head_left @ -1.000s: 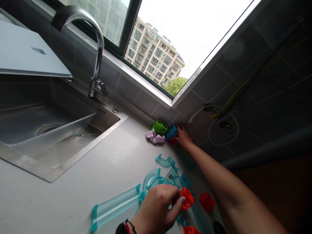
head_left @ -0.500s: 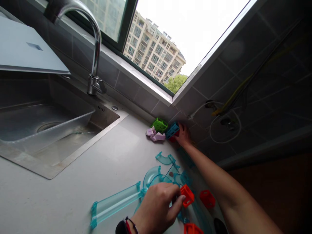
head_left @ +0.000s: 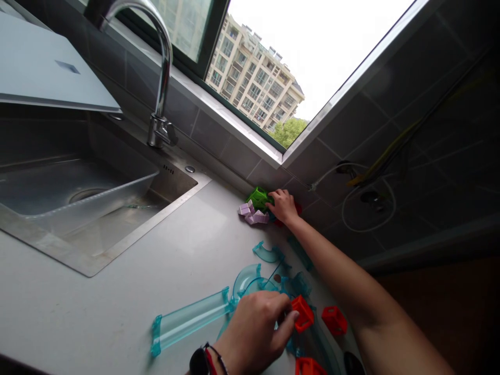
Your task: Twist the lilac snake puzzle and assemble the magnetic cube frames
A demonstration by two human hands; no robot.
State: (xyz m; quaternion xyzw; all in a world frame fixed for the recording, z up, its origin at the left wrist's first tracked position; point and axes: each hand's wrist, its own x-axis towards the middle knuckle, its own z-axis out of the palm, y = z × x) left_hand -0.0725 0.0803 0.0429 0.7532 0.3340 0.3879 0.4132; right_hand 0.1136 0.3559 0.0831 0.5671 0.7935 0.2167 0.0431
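In the head view, my left hand [head_left: 255,325] is closed, its thumb and index finger pinching an orange-red block [head_left: 303,313] with openings in its sides. Around it lie clear teal track pieces, among them a long straight trough [head_left: 191,320] and a curved piece [head_left: 269,253]. At the far corner of the counter, my right hand [head_left: 283,205] has its fingers on the right side of a green block [head_left: 258,198]. A pale purple folded piece [head_left: 253,213] sits just in front of that block. Blue and red blocks are mostly hidden behind my right hand.
Two more orange-red blocks [head_left: 334,320] lie near the counter's right edge. To the left are a steel sink [head_left: 105,260], a tap [head_left: 158,130] and a white board [head_left: 47,67] over the sink. A window and tiled wall [head_left: 273,172] border the back, with cables [head_left: 369,174] at right.
My right hand has moved left from the blue and red blocks to the green block. My left hand keeps its pinch on the orange-red block. The view has shifted slightly.
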